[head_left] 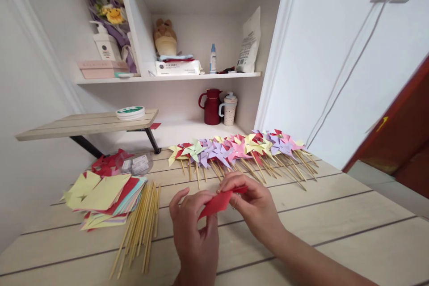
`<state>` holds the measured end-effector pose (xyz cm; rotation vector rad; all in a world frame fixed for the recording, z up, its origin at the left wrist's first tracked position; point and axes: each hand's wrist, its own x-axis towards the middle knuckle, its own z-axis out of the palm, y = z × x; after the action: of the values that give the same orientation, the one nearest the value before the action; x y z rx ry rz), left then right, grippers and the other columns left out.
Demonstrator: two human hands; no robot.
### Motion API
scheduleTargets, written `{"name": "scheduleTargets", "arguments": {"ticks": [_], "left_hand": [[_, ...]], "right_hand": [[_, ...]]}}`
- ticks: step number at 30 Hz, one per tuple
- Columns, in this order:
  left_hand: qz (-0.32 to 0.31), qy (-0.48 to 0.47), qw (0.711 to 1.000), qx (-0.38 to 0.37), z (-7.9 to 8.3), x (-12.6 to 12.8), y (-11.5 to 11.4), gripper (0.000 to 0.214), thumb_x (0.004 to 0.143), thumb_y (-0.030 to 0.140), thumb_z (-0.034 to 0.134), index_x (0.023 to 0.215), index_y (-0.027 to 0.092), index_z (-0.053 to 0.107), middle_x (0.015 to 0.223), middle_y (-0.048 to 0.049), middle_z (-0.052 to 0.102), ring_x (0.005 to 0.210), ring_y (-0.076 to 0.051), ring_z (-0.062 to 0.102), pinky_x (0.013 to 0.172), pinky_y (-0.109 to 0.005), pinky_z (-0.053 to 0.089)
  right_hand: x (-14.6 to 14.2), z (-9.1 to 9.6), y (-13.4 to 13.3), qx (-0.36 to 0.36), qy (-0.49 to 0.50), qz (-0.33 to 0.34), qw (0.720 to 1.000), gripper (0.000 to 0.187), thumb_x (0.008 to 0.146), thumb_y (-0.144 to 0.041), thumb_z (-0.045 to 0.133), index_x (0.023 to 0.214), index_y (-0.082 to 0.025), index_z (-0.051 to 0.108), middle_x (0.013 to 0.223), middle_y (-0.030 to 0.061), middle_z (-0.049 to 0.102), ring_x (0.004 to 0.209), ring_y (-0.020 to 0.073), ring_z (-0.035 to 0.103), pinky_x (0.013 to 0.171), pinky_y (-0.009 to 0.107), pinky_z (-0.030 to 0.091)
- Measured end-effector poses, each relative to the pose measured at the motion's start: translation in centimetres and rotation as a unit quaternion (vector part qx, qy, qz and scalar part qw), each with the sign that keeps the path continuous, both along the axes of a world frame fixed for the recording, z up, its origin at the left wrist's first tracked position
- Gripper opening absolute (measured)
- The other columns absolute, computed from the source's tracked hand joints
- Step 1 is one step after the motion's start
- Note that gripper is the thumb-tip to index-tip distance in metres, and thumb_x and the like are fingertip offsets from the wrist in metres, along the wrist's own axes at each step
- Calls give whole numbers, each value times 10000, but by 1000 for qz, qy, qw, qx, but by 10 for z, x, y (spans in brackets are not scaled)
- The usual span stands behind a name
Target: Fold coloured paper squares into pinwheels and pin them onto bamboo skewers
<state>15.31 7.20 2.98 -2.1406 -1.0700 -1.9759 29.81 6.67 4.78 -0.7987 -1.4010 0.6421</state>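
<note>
- Head view, the only one: red paper piece (216,204) was held up between both hands, over the wooden table (321,214), on the near side of the pinwheels (219,153).
- Left hand (196,223): thumb and fingers pinched the piece's left part; at least one finger stood off the paper.
- Right hand (254,201): thumb and fingers closed on the right end, covering some of it.
- Long axis ran roughly left to right on a slant: left end lower in view and nearer the person, right end higher. Left end tapered to a corner pointing near-left.
- Handling, my read: very light, thin, bendy, not slippery; likely to crease or tear if forced. Best hold looked like a light pinch at edges or corners, one hand per end, no crushing the middle.
- Fingers hid too much to say for sure whether the right end was folded or just curled.
- Around: paper stack (107,192) off to the left, loose sticks (142,223) between it and the left hand, clear container (143,164) just behind the stack. Pinwheels lay beyond the hands, most stick ends toward the person.
</note>
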Motion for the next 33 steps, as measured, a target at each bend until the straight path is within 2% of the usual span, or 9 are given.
{"name": "scheduleTargets", "arguments": {"ticks": [6, 12, 24, 33], "left_hand": [[-8, 65, 998, 25, 3, -4, 1, 289, 836, 62, 567, 1029, 275, 599, 871, 20, 755, 779, -168, 701, 1004, -405, 392], [-3, 95, 993, 66, 6, -8, 3, 225, 837, 93, 633, 994, 253, 610, 865, 13, 763, 782, -156, 705, 1015, -377, 349], [-4, 117, 990, 82, 13, -11, 2, 203, 853, 109, 596, 953, 278, 646, 831, 25, 765, 754, -172, 679, 976, -388, 349], [-7, 115, 990, 79, 10, -11, 3, 267, 824, 62, 558, 968, 270, 643, 840, 25, 757, 753, -166, 681, 978, -391, 365]], "right_hand": [[2, -2, 1, 52, -44, -29, 997, 34, 896, -237, 673, 878, -260, 691, 851, 38, 697, 886, 215, 631, 849, 392, 507], [6, -2, 2, 107, -96, -53, 988, 117, 900, -207, 667, 968, -287, 717, 880, 37, 706, 898, 214, 634, 875, 409, 508], [18, 8, 3, 126, -146, -5, 981, 57, 882, -252, 695, 904, -283, 738, 823, 41, 733, 852, 225, 652, 822, 425, 551], [14, 5, 1, 168, -165, -48, 971, 145, 886, -167, 663, 931, -286, 733, 820, 32, 728, 821, 216, 653, 847, 429, 535]]}}
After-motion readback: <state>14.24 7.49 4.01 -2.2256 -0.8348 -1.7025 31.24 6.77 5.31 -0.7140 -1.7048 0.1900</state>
